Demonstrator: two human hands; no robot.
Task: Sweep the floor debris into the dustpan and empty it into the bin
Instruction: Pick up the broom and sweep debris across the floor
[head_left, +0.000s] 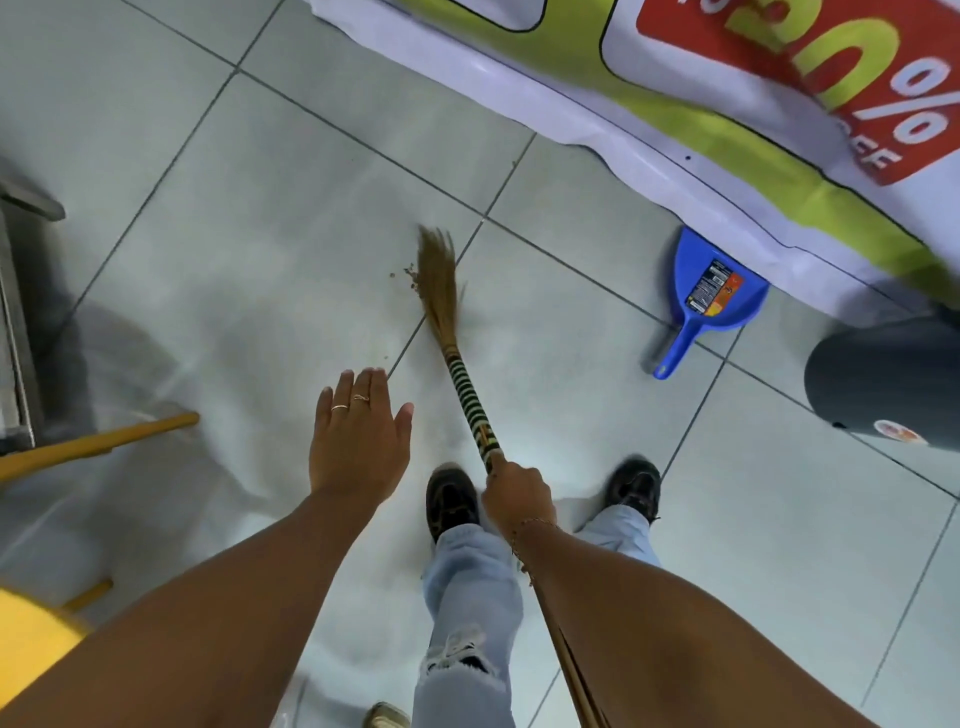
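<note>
My right hand (519, 496) grips the striped green-and-white handle of a straw broom (441, 291), whose bristles touch the tiled floor ahead of my feet. A small scatter of brown debris (408, 274) lies just left of the bristles, with one crumb nearer me. My left hand (358, 441) hovers open, palm down, holding nothing, left of the broom handle. A blue dustpan (719, 291) lies on the floor to the right, handle toward me, beside a banner. The dark round bin (883, 384) stands at the right edge.
A large green, white and red banner (675, 104) lies across the floor at the top right. A yellow stool with wooden legs (98, 441) and a grey metal frame (15, 322) are at the left. My two shoes stand on the tiles below the broom.
</note>
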